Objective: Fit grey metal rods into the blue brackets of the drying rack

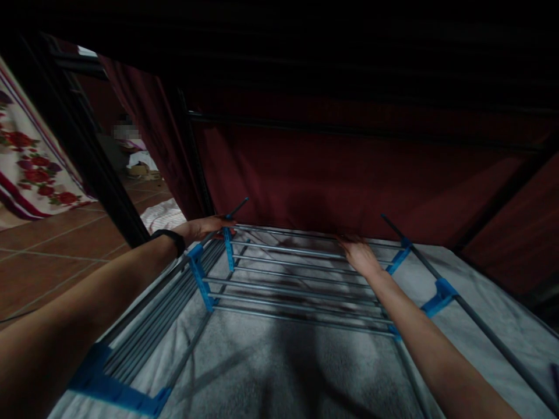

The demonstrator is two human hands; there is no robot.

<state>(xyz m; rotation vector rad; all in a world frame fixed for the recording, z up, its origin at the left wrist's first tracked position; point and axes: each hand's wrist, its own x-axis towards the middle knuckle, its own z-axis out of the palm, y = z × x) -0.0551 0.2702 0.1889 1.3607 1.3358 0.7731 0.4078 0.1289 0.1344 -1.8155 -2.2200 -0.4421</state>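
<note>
A shoe-rack-like frame of grey metal tubes (pixel 283 288) and blue plastic brackets lies on a pale cloth-covered surface. At its far left corner, my left hand (pixel 212 226) is closed around the blue bracket (pixel 229 250), where a tube end sticks up beyond the fingers. My right hand (pixel 360 253) reaches over the crossbars, its fingers bent over the far tube (pixel 305 234); the fingertips are partly hidden in shadow. More blue brackets sit on the right side tube (pixel 493 331). Several loose-looking parallel tubes (pixel 161 317) run along the left side.
Dark metal posts (pixel 87 145) and an overhead beam frame the space. A maroon curtain (pixel 327 180) hangs behind the rack. To the left are a tiled floor (pixel 52 267), a floral cloth (pixel 39 169) and a blurred person (pixel 128 137) farther off.
</note>
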